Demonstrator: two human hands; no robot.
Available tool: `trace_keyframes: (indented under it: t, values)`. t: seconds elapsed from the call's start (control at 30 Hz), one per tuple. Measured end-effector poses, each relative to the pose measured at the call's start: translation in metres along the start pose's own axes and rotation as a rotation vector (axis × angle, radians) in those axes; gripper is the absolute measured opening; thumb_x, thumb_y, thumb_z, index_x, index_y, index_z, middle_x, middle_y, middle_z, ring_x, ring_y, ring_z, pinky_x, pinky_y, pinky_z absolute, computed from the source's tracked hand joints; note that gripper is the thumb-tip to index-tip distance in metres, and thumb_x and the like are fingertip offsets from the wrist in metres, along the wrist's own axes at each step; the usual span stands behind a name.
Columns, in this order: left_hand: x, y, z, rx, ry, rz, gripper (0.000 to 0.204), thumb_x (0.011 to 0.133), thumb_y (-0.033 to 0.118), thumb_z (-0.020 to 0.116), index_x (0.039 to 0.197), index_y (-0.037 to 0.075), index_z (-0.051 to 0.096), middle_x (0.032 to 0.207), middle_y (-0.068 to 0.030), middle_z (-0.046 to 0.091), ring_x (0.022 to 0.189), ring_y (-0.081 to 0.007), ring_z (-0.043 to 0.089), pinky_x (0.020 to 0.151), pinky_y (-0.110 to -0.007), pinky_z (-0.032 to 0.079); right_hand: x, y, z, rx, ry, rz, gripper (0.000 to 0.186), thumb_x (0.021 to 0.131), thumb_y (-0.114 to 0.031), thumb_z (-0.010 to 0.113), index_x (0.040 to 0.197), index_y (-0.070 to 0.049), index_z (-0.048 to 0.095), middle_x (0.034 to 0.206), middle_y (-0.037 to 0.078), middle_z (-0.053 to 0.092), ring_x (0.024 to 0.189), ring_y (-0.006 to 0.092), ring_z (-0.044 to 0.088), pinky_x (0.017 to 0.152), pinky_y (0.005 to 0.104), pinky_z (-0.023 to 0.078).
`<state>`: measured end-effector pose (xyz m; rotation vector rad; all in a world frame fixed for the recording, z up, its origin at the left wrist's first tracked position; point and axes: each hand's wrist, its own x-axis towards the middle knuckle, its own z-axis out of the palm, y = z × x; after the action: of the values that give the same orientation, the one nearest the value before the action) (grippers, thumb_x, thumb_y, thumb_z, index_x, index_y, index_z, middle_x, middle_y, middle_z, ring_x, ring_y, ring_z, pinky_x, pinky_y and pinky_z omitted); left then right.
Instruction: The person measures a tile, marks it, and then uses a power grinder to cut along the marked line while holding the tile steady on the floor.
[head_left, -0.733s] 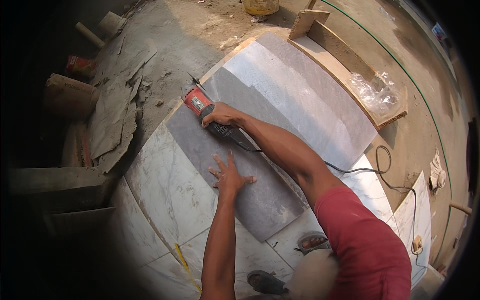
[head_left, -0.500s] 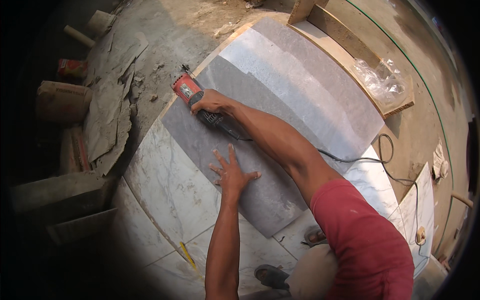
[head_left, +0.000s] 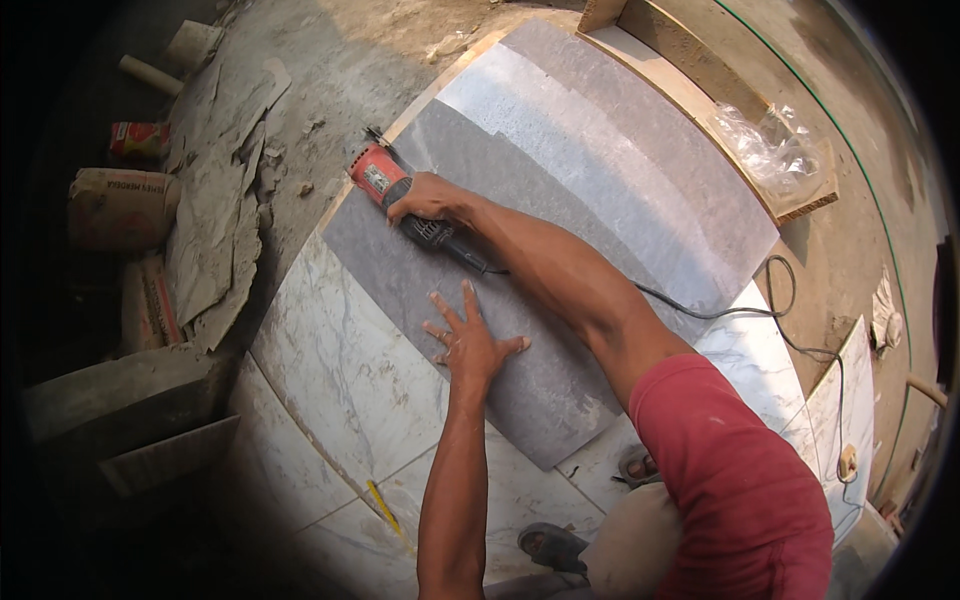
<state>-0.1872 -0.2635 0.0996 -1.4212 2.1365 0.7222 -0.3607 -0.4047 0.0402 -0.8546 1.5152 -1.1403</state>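
Observation:
My right hand [head_left: 425,198] is wrapped round the black rear body of a red and black angle grinder [head_left: 376,172]. The tool lies over the far left end of a grey tile [head_left: 545,385], its head at the tile's edge; the disc is hard to make out. From its back a black cord [head_left: 700,316] runs under my right forearm and off to the right. My left hand [head_left: 470,342] rests flat on the same tile, nearer to me, with fingers spread and nothing in it.
More grey tiles [head_left: 640,150] lie beyond, on white marbled tiles [head_left: 350,370]. A wooden frame [head_left: 690,60] with clear plastic wrap [head_left: 770,150] stands at the far right. Leftward are broken slabs [head_left: 215,215], a brown sack [head_left: 122,210] and a yellow strip [head_left: 383,507]. A green hose [head_left: 850,160] curves along the right.
The whole view has shifted slightly. Both hands and the grinder keep nearly the same places on the grey tile.

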Motion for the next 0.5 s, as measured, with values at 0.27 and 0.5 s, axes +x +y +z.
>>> trace_keyframes:
  t: [0.27, 0.5]
  values:
    - [0.0012, -0.0053, 0.003, -0.001, 0.018, 0.005, 0.133, 0.054, 0.045, 0.092, 0.157, 0.02, 0.01, 0.158, -0.029, -0.007, 0.138, -0.0647, 0.003, 0.097, -0.078, 0.031, -0.0031, -0.0097, 0.0007, -0.064, -0.015, 0.037, 0.042, 0.061, -0.028, 0.081, 0.078, 0.008, 0.069, 0.077, 0.015, 0.068, 0.065, 0.0216, 0.062, 0.062, 0.0326, 0.049]
    - [-0.0006, 0.0002, -0.0006, 0.003, -0.009, 0.006, 0.126, 0.06, 0.04, 0.091, 0.156, 0.021, 0.012, 0.157, -0.0312, -0.009, 0.137, -0.0653, 0.001, 0.095, -0.08, 0.031, -0.0052, -0.0089, -0.0028, -0.043, -0.027, 0.041, 0.042, 0.061, -0.028, 0.081, 0.079, 0.008, 0.069, 0.078, 0.015, 0.068, 0.066, 0.022, 0.063, 0.062, 0.0331, 0.049]
